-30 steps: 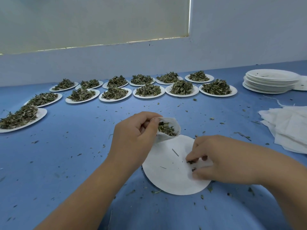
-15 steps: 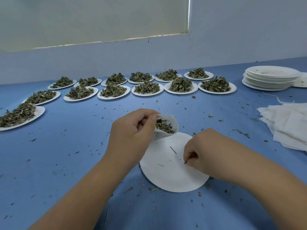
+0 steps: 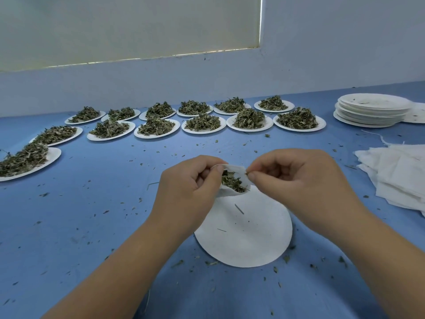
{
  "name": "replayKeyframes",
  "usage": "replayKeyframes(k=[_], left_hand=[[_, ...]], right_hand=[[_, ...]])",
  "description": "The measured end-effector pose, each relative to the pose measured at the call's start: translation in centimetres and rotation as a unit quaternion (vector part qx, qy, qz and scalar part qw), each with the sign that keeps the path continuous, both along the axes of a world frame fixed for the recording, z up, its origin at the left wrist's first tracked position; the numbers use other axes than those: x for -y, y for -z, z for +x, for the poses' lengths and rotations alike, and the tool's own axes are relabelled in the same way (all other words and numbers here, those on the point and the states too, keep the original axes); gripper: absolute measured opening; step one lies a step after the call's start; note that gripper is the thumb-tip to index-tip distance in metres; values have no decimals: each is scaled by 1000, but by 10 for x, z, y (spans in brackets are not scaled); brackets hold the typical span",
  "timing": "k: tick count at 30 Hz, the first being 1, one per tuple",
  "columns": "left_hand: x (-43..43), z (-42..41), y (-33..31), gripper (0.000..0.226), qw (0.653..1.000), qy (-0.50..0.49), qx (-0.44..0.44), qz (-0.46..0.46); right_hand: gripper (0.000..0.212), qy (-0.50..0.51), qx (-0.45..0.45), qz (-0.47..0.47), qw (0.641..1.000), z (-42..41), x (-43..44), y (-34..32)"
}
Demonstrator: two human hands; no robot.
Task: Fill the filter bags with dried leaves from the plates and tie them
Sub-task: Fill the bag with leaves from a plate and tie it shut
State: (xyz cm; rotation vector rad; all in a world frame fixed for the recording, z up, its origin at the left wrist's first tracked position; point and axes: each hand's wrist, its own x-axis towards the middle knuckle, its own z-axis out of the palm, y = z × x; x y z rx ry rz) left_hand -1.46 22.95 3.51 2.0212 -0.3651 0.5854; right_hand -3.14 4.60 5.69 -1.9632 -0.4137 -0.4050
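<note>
Both hands meet over the blue table [image 3: 92, 215]. The left hand [image 3: 186, 189] pinches the left rim of a small white paper filter bag [image 3: 236, 168], and the right hand [image 3: 296, 180] pinches its right rim, fingers curled. The open bag holds dried green leaves [image 3: 231, 183] and hangs just above the far edge of a nearly bare round white paper plate [image 3: 243, 240]. Leaf-heaped white plates [image 3: 158, 136] line the far side.

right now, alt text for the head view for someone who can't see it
A person's left grip holds a small filter bag of dried leaves over a white plate while the right grip pinches at its rim. Plates of leaves line the blue table behind; stacked plates and spare bags lie at right.
</note>
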Motion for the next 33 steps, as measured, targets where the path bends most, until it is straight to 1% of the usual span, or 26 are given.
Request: replayKeyframes(k=[3, 8, 11, 12, 14, 16, 18, 20, 22, 24, 26, 29, 31, 33], left_hand=[[4, -1, 1, 20, 1000, 11, -10, 9], [8, -3, 0, 21, 999, 20, -39, -13], [6, -4, -3, 22, 997, 17, -54, -49], [5, -3, -3, 22, 997, 16, -58, -58], [4, -3, -4, 22, 995, 16, -64, -72], [4, -3, -4, 22, 994, 20, -67, -81], [5, -4, -4, 22, 994, 26, -68, -81], [7, -6, -4, 24, 994, 37, -68, -74], [8, -8, -5, 27, 994, 52, -68, -64], [9, -9, -6, 24, 993, 72, -74, -50], [10, -10, -6, 21, 992, 90, -83, -43], [12, -10, -3, 18, 989, 104, -94, -55], [15, -10, -1, 17, 989, 102, -94, -57], [16, -9, 0, 19, 990, 94, -92, -53]], right_hand=[[17, 30, 27, -9, 999, 4, -11, 10], [16, 39, 21, -62, 997, 12, -25, 25], [13, 53, 42, -28, 997, 13, -22, 24], [11, 59, 36, -10, 998, 14, -20, 23], [9, 60, -19, 12, 998, 16, -17, 23], [14, 25, -130, 24, 991, 19, -16, 22], [22, -31, -231, 64, 970, 19, -17, 23], [23, -71, -272, 113, 953, 18, -19, 24], [19, -84, -273, 136, 949, 18, -21, 25], [18, -78, -261, 138, 952, 20, -22, 25], [16, -57, -238, 118, 962, 22, -22, 24], [11, -14, -196, 59, 979, 22, -23, 24], [9, 1, -181, 44, 982, 23, -25, 26], [9, 1, -188, 43, 981, 24, -25, 27]])
